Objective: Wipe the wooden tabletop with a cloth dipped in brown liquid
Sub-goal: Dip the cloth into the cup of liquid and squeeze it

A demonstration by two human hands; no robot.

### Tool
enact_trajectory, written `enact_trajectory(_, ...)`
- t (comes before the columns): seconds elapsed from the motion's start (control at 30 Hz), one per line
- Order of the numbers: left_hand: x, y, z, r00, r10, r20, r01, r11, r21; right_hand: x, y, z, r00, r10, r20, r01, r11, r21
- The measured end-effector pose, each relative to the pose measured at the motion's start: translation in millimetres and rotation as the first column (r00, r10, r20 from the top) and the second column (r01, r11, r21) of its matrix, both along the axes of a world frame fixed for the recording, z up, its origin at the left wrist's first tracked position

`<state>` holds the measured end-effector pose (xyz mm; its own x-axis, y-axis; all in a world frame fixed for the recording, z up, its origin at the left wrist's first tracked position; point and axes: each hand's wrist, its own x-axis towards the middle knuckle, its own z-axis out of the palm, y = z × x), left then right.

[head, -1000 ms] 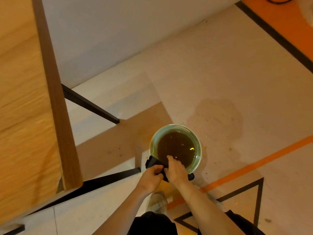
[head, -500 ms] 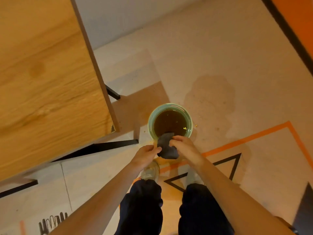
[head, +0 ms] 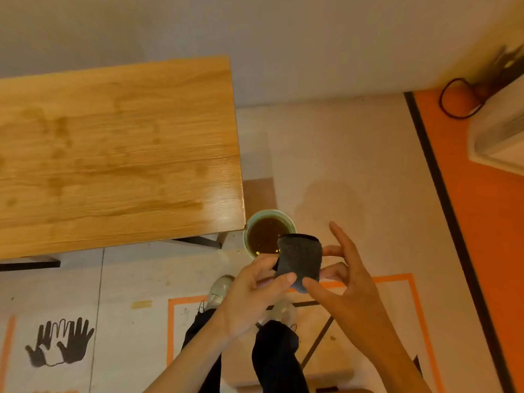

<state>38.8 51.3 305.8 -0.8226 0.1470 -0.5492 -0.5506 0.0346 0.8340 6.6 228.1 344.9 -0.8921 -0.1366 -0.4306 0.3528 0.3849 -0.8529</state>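
A dark grey cloth [head: 300, 260] is held up between both hands, above the floor and just in front of the bowl. My left hand [head: 249, 296] pinches its lower left edge with thumb and fingers. My right hand [head: 344, 282] grips its right side, with the index finger raised and spread. A pale green bowl [head: 286, 217] of brown liquid stands on the floor beside the table's near right corner. The wooden tabletop [head: 113, 148] fills the left of the view and shows darker damp streaks.
Black table legs [head: 198, 241] show under the table's near edge. My legs and shoes [head: 219, 290] stand on floor markings of orange tape. A white unit [head: 499, 137] and a black cable [head: 453, 100] sit at the far right by the wall.
The cloth has come up out of the bowl and both hands have risen with it. The view has lifted, so the whole tabletop now shows.
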Motion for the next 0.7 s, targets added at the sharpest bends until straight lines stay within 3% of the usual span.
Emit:
enact_trajectory(0.1,-3.3,-12.2,42.7,0.998,-0.01,-0.054,0.012,0.999,0.039,-9.0,-4.4,38.7,0.942,0.3,-0.147,-0.266,0.94,0.214)
enact_trajectory(0.17,-8.8,-24.1,66.5,0.995,-0.016,-0.094,0.017,1.0,0.012,-17.7,-15.3,60.0,0.89,0.398,-0.223,-0.324,0.896,0.303)
enact_trajectory(0.27,-17.2,-45.1,93.0,0.99,0.009,-0.141,-0.015,0.999,-0.039,-27.9,-45.0,92.3,0.884,0.419,-0.205,-0.384,0.904,0.189)
enact_trajectory(0.37,-24.1,-68.9,109.5,0.983,0.084,-0.163,-0.1,0.991,-0.091,-29.7,-77.9,105.8,0.916,0.355,-0.188,-0.346,0.935,0.08)
enact_trajectory(0.47,-27.6,-96.6,118.7,0.947,0.257,-0.191,-0.286,0.947,-0.145,-33.3,-109.7,103.0,0.949,0.218,-0.227,-0.198,0.974,0.108)
enact_trajectory(0.53,-26.2,-118.0,118.9,0.933,0.341,-0.115,-0.354,0.927,-0.123,-38.5,-130.5,98.7,0.965,0.107,-0.238,-0.084,0.991,0.105)
enact_trajectory(0.6,-22.8,-136.0,116.9,0.949,0.314,0.025,-0.313,0.949,-0.047,-43.6,-151.4,95.8,0.971,0.008,-0.238,0.012,0.997,0.082)
enact_trajectory(0.7,-22.8,-149.2,109.4,0.933,0.303,0.196,-0.344,0.911,0.227,-46.3,-189.7,95.1,0.984,-0.114,-0.139,0.109,0.993,-0.05)
